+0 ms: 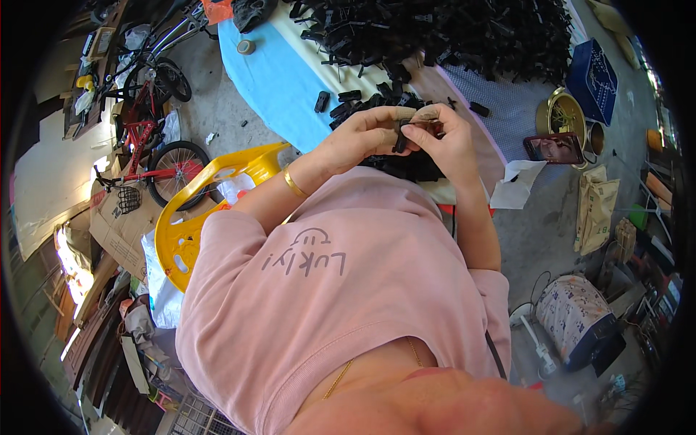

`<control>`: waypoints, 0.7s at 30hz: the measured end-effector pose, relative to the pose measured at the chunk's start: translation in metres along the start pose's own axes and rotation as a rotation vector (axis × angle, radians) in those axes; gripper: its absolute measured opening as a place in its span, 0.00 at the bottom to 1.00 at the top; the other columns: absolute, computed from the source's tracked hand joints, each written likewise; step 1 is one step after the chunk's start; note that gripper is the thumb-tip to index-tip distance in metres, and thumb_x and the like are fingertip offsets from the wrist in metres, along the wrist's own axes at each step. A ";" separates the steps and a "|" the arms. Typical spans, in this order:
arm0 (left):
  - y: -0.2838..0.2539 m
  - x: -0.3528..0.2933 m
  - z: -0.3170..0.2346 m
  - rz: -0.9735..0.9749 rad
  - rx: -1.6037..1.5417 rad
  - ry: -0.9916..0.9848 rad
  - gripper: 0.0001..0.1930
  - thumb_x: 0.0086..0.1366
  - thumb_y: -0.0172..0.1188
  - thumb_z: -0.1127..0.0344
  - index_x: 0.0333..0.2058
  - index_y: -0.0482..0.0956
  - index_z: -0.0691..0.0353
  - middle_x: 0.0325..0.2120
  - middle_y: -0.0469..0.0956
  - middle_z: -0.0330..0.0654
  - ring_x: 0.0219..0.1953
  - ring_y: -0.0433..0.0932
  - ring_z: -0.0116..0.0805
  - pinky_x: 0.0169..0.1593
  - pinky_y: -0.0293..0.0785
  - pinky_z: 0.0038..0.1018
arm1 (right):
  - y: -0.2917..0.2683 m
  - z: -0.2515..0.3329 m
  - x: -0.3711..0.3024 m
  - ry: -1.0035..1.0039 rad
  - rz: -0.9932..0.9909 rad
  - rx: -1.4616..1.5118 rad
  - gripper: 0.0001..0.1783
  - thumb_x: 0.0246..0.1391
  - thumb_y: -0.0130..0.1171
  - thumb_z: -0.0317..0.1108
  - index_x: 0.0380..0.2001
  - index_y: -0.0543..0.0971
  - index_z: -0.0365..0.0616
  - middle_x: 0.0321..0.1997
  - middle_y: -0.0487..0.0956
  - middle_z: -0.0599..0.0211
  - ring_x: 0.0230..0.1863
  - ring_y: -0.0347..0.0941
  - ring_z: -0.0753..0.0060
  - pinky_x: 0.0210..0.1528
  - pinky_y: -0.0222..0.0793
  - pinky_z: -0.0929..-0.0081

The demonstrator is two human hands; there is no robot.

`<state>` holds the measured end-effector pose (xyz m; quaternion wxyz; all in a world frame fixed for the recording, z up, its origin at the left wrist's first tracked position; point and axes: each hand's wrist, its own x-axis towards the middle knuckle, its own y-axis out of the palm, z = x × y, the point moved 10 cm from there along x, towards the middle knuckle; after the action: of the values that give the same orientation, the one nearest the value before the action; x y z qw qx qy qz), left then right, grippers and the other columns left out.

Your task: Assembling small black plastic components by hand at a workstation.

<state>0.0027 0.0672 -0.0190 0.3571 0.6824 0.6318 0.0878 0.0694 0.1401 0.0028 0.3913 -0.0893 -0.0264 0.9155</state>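
My left hand and my right hand meet in front of my chest, fingertips pinched together around a small black part, seemingly plastic. Its exact kind does not show, and fingers cover some of it. Tan wraps sit on the index fingertips of both hands. Just beyond them, a loose group of similar black pieces lies on the cloth, with one piece off to the left. Farther back spreads a large heap of black parts. Below the hands, more black pieces rest near my lap.
A yellow plastic chair stands by my left arm, a red bicycle beyond it. A tape roll sits on the blue cloth. To the right are a phone, a gold-coloured pot, a blue box and white paper.
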 end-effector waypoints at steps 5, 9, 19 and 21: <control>-0.005 -0.003 -0.011 -0.089 0.254 0.212 0.20 0.57 0.55 0.76 0.49 0.65 0.67 0.41 0.72 0.42 0.41 0.74 0.30 0.46 0.71 0.24 | 0.012 -0.016 0.000 0.081 0.056 0.028 0.08 0.47 0.60 0.30 0.29 0.74 0.39 0.24 0.73 0.74 0.24 0.66 0.88 0.26 0.63 0.90; -0.022 -0.004 -0.010 -0.217 0.110 0.189 0.18 0.54 0.58 0.78 0.44 0.67 0.65 0.39 0.72 0.42 0.40 0.75 0.30 0.45 0.72 0.24 | 0.019 -0.011 -0.003 0.142 0.098 0.268 0.08 0.54 0.52 0.33 0.30 0.75 0.40 0.22 0.72 0.75 0.19 0.61 0.92 0.19 0.56 0.92; -0.026 -0.011 -0.025 -0.330 0.302 0.287 0.16 0.54 0.58 0.78 0.42 0.67 0.65 0.36 0.73 0.42 0.39 0.74 0.27 0.45 0.71 0.22 | 0.028 -0.021 -0.006 0.200 0.140 0.127 0.10 0.57 0.48 0.33 0.32 0.76 0.39 0.16 0.69 0.79 0.15 0.56 0.93 0.16 0.50 0.92; -0.028 -0.011 -0.026 -0.327 0.309 0.307 0.15 0.54 0.58 0.78 0.41 0.67 0.65 0.36 0.73 0.43 0.39 0.74 0.27 0.45 0.71 0.22 | 0.027 -0.014 -0.007 0.144 0.096 0.094 0.10 0.57 0.48 0.33 0.31 0.75 0.38 0.16 0.69 0.78 0.16 0.57 0.92 0.17 0.51 0.92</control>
<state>-0.0363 0.0655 -0.0131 0.1579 0.5964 0.7862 0.0340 0.0571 0.1161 -0.0137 0.3518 -0.1374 0.0490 0.9246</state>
